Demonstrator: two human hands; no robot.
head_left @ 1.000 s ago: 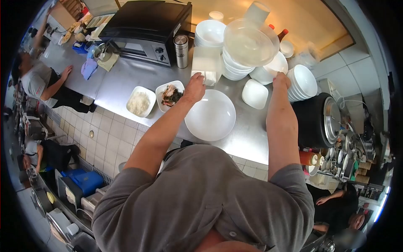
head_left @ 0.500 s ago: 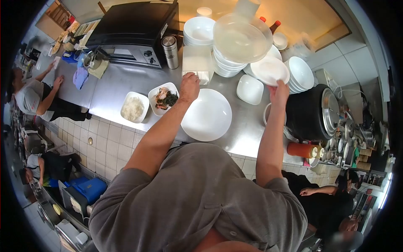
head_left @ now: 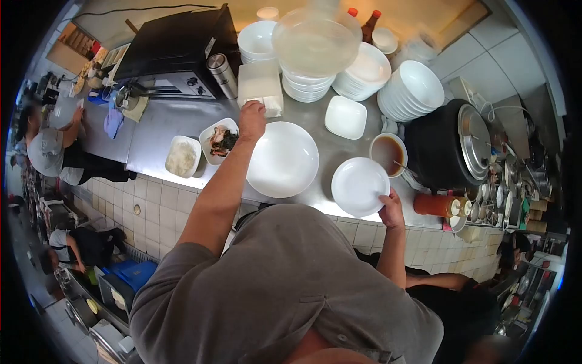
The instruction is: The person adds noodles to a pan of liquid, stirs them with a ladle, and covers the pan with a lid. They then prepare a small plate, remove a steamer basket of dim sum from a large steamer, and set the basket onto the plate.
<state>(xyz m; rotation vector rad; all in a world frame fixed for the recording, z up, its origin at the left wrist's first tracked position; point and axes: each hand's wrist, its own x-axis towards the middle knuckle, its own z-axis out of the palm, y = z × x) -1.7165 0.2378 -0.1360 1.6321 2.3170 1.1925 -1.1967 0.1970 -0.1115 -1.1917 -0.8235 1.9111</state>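
My left hand [head_left: 252, 120] is at the front end of a white pack of paper napkins [head_left: 259, 80], its fingers pinched on the paper there. Gripped by its rim in my right hand [head_left: 392, 209] is a small round white plate [head_left: 360, 187], held over the counter's front edge. Between my arms stands a large white bowl [head_left: 282, 160] with nothing in it. Left of it are a square bowl of rice [head_left: 182, 158] and a square bowl of dark greens and pale pieces [head_left: 222, 142]. A square white dish [head_left: 345, 117] lies farther back.
Stacked bowls [head_left: 412, 91] and plates [head_left: 362, 70] line the back. A bowl of brown liquid [head_left: 388, 155] with a spoon sits beside a black cooker [head_left: 445, 145]. Nearby lies an orange sauce bottle [head_left: 433, 205]. A toaster oven [head_left: 176, 54] and steel flask [head_left: 222, 76] stand left. Other people work around.
My right hand has brought the small plate from the stack at the back down to the counter's front edge. My left hand stays at the napkin pack. The view has shifted slightly.
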